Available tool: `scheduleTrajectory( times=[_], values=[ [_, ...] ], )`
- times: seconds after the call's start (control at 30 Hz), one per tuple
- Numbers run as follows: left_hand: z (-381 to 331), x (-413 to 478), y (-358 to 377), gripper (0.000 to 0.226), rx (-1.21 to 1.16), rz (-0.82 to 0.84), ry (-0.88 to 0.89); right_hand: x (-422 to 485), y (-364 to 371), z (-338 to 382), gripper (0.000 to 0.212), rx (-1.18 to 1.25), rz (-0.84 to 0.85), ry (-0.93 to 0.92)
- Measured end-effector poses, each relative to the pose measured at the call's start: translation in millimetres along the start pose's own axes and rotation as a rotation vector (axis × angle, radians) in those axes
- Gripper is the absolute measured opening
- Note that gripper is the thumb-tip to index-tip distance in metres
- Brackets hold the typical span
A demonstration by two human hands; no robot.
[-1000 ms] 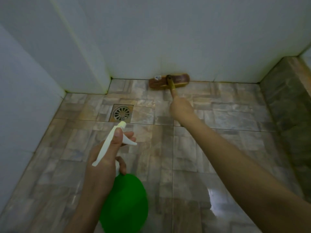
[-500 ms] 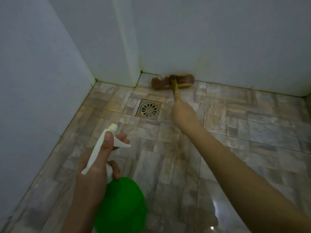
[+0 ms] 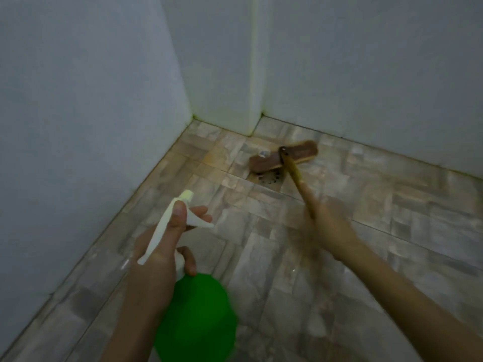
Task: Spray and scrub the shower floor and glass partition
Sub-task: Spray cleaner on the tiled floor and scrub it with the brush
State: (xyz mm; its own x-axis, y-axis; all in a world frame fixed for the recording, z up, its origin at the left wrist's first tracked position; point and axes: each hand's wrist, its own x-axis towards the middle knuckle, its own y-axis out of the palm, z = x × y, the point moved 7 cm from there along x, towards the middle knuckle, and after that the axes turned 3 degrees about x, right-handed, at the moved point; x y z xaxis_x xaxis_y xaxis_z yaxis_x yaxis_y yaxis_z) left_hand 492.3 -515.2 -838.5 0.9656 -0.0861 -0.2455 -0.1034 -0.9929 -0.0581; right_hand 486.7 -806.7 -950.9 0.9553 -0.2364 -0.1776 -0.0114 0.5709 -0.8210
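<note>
While the right hand (image 3: 329, 227) is gripping the brush (image 3: 300, 153), its head is lying crosswise ahead. The left hand (image 3: 160, 248) is clutching the sprayer (image 3: 196, 318).

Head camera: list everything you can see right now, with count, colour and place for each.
spray bottle: one, green body with a white trigger head, lower centre.
scrub brush: one, brown head on a yellowish handle, on the floor near the far corner.
floor drain: one, dark metal grate, partly hidden under the brush head.
shower floor: grey-brown stone-pattern tiles with a wet sheen, across the lower frame.
walls: pale grey-white, left and back, with a boxed-out corner between them.
left hand: one, grips the bottle's trigger head.
right hand: one, motion-blurred, grips the brush handle.
</note>
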Motion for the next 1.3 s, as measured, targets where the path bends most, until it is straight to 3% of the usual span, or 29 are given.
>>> scheduleTrajectory(
  times=[0.1, 0.2, 0.33, 0.47, 0.7, 0.87, 0.93, 1.07, 1.17, 1.3],
  values=[
    [-1, -5, -20, 0.044, 0.012, -0.063, 0.039, -6, -16, 9, 0.061, 0.043, 0.001, -0.084],
    [2, -11, -37, 0.042, 0.012, -0.144, 0.058, 13, -11, 72, 0.061, 0.035, 0.005, -0.306],
    [0, -15, -53, 0.054, 0.015, -0.188, 0.039, 76, 22, 158, 0.057, -0.171, 0.126, -0.495],
    [-3, -15, -60, 0.04, -0.008, -0.205, 0.043, 130, 55, 184, 0.056, -0.272, 0.302, -0.5],
    [3, -16, -68, 0.044, 0.0, -0.218, -0.021, 113, 3, 164, 0.054, -0.536, 0.407, -0.427],
    [8, -17, -69, 0.045, 0.015, -0.255, 0.0, 130, 37, 202, 0.056, -0.361, 0.373, -0.508],
    [4, -18, -71, 0.047, 0.03, -0.251, 0.001, 131, 18, 182, 0.054, -0.382, 0.386, -0.508],
    [-2, -17, -77, 0.044, 0.025, -0.248, 0.017, 108, -42, 134, 0.05, -0.516, 0.559, -0.34],
    [-2, -17, -75, 0.041, 0.013, -0.26, 0.019, 117, -30, 158, 0.052, -0.56, 0.481, -0.374],
    [0, -20, -69, 0.033, -0.072, -0.268, 0.016, 135, 27, 190, 0.056, -0.39, 0.412, -0.503]
  ],
)
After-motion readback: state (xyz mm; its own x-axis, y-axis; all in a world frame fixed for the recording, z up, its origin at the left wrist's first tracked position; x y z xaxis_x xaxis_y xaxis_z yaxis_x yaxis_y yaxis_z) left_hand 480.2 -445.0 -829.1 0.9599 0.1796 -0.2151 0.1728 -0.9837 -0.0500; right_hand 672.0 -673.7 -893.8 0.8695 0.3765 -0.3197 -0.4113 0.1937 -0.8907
